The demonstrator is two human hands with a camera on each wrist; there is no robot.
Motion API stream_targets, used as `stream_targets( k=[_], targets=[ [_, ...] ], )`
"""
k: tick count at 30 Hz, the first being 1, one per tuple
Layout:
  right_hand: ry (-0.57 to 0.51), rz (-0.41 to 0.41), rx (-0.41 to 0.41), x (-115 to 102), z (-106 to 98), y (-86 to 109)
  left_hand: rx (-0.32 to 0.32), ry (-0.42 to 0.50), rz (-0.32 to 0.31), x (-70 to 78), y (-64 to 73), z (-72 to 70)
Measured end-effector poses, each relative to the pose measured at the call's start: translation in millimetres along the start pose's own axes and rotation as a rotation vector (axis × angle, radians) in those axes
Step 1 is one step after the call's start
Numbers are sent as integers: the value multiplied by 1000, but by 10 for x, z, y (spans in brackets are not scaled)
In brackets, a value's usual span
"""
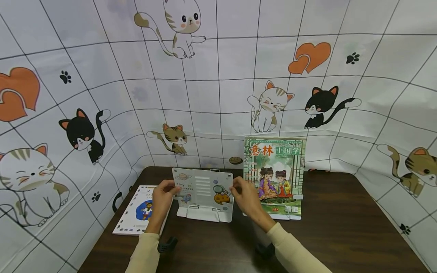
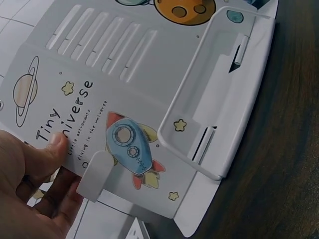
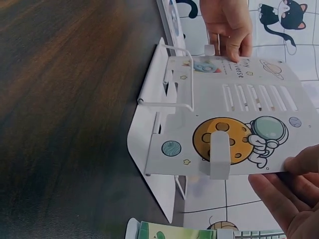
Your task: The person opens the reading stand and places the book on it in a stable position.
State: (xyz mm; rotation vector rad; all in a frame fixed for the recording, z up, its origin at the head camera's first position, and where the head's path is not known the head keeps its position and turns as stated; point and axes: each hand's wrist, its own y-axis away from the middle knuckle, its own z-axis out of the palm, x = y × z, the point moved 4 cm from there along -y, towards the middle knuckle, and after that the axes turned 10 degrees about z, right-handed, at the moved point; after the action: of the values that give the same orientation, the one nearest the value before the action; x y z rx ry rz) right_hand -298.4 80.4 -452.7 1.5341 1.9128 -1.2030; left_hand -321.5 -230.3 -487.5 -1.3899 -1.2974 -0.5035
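Note:
A white metal book stand (image 1: 203, 191), printed with a planet, a rocket and an astronaut, stands tilted back on the dark table. My left hand (image 1: 163, 199) grips its left edge; in the left wrist view the thumb of that hand (image 2: 37, 174) lies on the printed front beside a white side clip (image 2: 96, 175). The right hand (image 1: 246, 199) pinches the opposite edge, thumb in front and fingers behind, as the right wrist view shows of this hand (image 3: 294, 191). A wire page holder (image 2: 219, 94) runs along the stand's lower ledge. No book rests on this stand.
To the right, a green illustrated magazine (image 1: 276, 178) leans upright on another stand. On the left a white book (image 1: 136, 212) with a blue picture lies flat, partly behind the left forearm. A cat-print cloth (image 1: 235, 94) hangs behind the dark table (image 1: 327, 227).

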Motion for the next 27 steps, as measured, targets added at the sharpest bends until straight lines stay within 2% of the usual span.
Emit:
stream_targets(
  k=[8,16,20,27],
  targets=[
    [-2,-55,13,-17,-7,37,16,20,37,28,-39,-1],
    [24,-61,28,-18,12,80,19,4,28,20,-104,24],
    [32,-99,10,-67,55,131,2,6,43,4,-211,54],
    [-18,-154,-79,-214,218,242,-43,-90,67,-25,-473,113]
  ],
)
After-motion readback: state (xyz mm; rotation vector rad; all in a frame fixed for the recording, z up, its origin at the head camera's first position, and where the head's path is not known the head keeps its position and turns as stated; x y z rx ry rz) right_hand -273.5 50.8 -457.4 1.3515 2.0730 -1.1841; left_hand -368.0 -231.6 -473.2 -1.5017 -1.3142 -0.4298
